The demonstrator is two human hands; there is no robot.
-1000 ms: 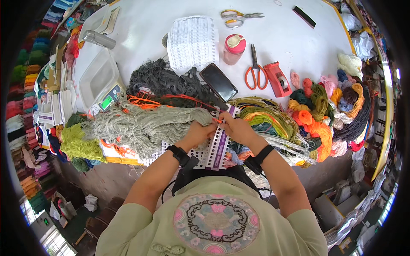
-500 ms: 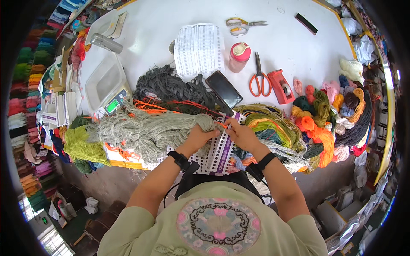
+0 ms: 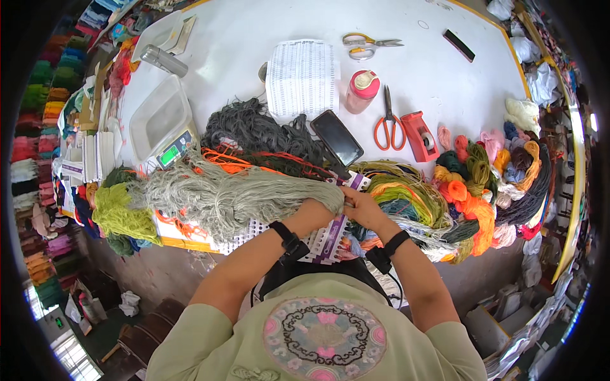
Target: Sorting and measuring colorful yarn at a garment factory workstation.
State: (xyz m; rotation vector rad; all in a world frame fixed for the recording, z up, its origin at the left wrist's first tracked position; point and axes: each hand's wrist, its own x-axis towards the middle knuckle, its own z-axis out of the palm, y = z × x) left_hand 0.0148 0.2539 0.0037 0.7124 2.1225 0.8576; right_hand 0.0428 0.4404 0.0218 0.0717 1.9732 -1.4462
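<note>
A large hank of grey yarn lies along the table's near edge, and its right end narrows to a bundle between my hands. My left hand is closed round that end from the near side, its fingertips hidden by strands. At the tip of the bundle, my right hand pinches, with thumb and finger pressed together against the yarn. Under my hands lie white punched cards with a purple strip. Orange strands and dark grey yarn are piled just beyond the hank.
A black phone lies beyond my hands, beside red-handled scissors, a red tape dispenser and a pink-lidded bottle. Multicoloured skeins heap up on the right. A digital scale bearing a clear tub stands left.
Both hands have shifted right, drawing the grey yarn's end out over the cards. The orange strand seen by my right fingers is now out of sight there.
</note>
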